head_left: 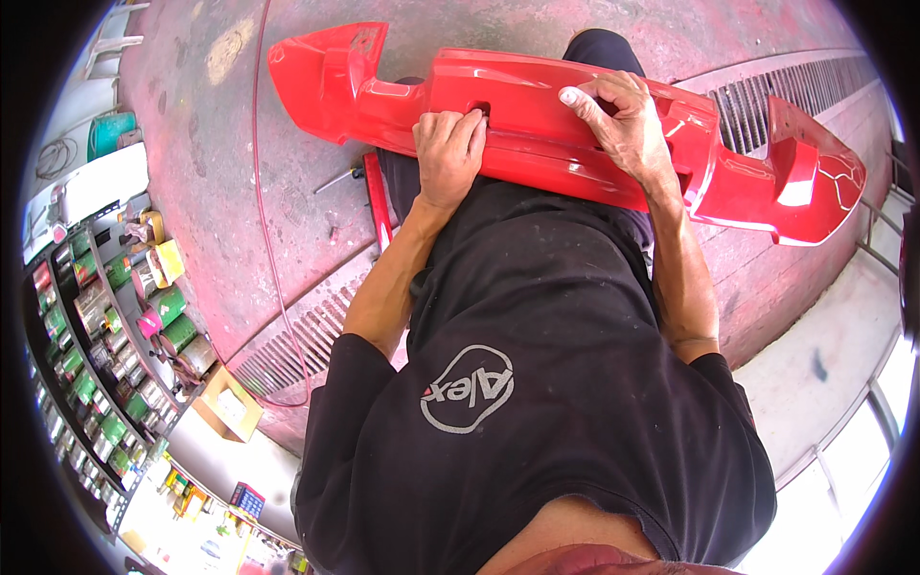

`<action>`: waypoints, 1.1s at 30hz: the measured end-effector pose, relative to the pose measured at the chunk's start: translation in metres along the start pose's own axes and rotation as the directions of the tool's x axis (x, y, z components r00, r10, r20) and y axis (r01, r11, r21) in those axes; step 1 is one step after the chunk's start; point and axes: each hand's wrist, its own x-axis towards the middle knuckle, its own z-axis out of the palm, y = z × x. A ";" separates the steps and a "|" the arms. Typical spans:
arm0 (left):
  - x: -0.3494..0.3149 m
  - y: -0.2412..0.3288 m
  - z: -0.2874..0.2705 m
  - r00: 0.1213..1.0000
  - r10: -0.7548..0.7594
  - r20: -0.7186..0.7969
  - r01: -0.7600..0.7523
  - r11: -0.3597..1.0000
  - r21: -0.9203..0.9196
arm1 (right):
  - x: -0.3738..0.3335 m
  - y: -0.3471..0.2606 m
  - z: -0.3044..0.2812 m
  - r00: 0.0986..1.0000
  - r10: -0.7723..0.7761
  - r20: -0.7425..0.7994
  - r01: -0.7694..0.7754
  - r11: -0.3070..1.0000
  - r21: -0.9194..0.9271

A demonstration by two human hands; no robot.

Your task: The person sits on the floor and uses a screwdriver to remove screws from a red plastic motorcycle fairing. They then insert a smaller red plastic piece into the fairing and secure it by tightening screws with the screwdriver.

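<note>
A long, glossy red bumper (pixel 546 101) lies across my lap, its flared ends reaching out to the left and right. My left hand (pixel 448 158) is closed on it, with the fingertips at a small dark slot. What the fingertips touch inside that slot is hidden. Farther right, my right hand (pixel 625 129) rests on the bumper with its fingers curled down at a dark gap and its thumb stretched out along the surface. Whitish residue marks the right thumb tip.
A narrow red part (pixel 378 203) lies by my left leg. A thin hose (pixel 257 163) crosses the stained floor, and floor grates (pixel 297 335) run on both sides. Shelves of paint cans (pixel 96 374) and a cardboard box (pixel 228 404) stand at the left.
</note>
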 end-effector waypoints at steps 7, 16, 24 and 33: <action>0.001 -0.004 0.002 1.000 0.025 -0.007 -0.025 1.000 -0.012 | 0.000 0.000 0.000 1.000 0.006 0.022 -0.006 1.000 -0.026; -0.002 -0.006 0.003 1.000 0.010 0.005 -0.010 0.999 -0.046 | 0.000 0.001 0.000 1.000 0.004 0.030 -0.003 1.000 -0.028; 0.000 -0.002 0.001 0.999 -0.036 0.022 0.037 0.998 -0.057 | -0.001 0.001 0.000 0.999 0.017 0.037 -0.016 0.999 -0.027; -0.001 -0.002 0.000 0.997 -0.044 0.058 0.047 0.998 -0.052 | -0.001 0.002 0.000 0.999 0.013 0.039 -0.012 1.000 -0.025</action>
